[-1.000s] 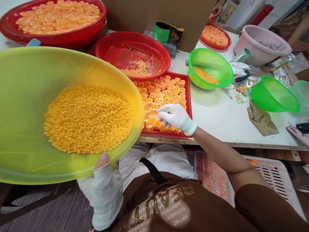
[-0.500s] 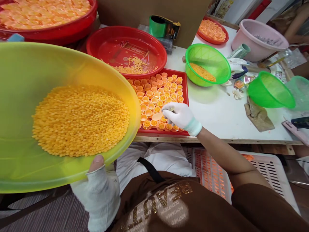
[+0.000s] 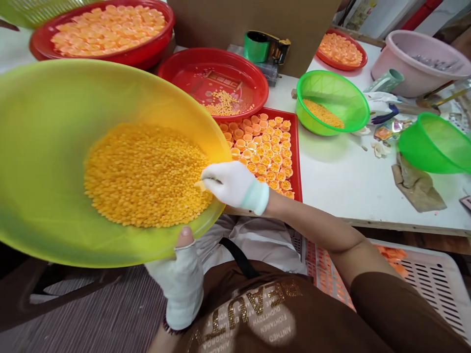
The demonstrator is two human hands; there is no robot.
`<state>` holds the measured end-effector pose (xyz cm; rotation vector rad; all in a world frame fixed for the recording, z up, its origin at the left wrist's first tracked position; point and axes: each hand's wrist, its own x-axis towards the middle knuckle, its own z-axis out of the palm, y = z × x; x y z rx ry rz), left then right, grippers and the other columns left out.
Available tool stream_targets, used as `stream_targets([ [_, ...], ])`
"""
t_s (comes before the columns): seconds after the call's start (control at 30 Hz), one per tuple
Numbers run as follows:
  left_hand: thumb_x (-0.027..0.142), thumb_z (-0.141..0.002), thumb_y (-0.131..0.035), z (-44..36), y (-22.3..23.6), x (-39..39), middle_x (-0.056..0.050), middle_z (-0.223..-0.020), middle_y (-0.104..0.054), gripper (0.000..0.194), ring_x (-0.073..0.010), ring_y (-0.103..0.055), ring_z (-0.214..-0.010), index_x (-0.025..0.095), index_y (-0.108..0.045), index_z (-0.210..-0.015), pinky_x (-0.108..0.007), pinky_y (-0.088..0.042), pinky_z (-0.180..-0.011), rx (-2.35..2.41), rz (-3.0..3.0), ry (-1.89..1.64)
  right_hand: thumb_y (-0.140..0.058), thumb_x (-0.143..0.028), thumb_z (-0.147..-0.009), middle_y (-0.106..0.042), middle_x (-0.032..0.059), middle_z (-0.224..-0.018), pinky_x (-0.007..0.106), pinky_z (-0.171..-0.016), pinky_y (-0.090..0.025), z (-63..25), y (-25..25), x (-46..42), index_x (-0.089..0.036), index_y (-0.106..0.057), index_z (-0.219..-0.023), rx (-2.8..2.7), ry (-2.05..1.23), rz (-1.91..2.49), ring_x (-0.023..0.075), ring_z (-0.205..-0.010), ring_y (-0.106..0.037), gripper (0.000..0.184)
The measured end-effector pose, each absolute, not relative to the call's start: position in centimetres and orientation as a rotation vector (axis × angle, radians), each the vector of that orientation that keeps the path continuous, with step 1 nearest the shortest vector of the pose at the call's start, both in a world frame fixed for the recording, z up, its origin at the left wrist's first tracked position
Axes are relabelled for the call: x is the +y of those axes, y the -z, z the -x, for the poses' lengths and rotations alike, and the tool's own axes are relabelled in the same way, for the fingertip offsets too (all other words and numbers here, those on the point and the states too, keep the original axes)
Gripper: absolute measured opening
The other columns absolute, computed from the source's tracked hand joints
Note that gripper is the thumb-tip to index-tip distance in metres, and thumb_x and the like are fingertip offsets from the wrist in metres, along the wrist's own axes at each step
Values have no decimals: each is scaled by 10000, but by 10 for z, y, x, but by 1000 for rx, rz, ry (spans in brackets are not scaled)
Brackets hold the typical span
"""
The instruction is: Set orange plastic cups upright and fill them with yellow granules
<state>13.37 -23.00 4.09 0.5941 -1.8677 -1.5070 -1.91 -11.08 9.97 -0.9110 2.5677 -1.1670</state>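
My left hand [image 3: 180, 279], in a white glove with the thumb tip bare, grips the near rim of a large yellow bowl [image 3: 44, 196]. The bowl tilts towards me and holds a heap of small yellow beads [image 3: 147, 176]. Over its right side, my white-gloved right hand [image 3: 231, 184] pinches a small pale spoon [image 3: 200, 185], whose tip is down in the beads. Right of the bowl lies a red tray [image 3: 297, 162] packed with little orange cups [image 3: 270, 157]; many contain yellow beads. The bowl hides the tray's left part.
Behind the tray sits a red basin [image 3: 176, 73] with scattered beads; a fuller red basin [image 3: 167, 34] of orange pieces is at back left. A green bowl [image 3: 362, 110] of beads, another green bowl [image 3: 415, 142] and a pink tub [image 3: 382, 63] stand to the right.
My right hand has moved left with the spoon, from above the cups to the beads in the bowl. The view has shifted, and the bowl now appears farther right.
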Motion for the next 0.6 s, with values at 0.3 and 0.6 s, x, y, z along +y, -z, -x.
stream_targets([
  [0.3, 386, -825, -832, -132, -45, -229, -107, -1568, -562, 755, -289, -529, -1463, 210, -530, -1495, -446, -380, -1284, -1774, -640, 1621, -614, -94, -895, -668, -20, -627, 190, -362, -492, 24, -103, -117, -164, -633, -888, 1851, 1650, 46, 105, -458, -608, 74],
  [0.6, 305, -855, -781, -130, -63, -240, -35, -1554, -591, 619, -300, -490, -1496, 243, -622, -1450, -441, -375, -1300, -1692, -659, 1743, -671, -185, -894, -695, 2, -674, 149, -360, -454, 41, -113, -55, -128, -676, -931, 1718, 1953, -1, 74, -480, -590, 68],
])
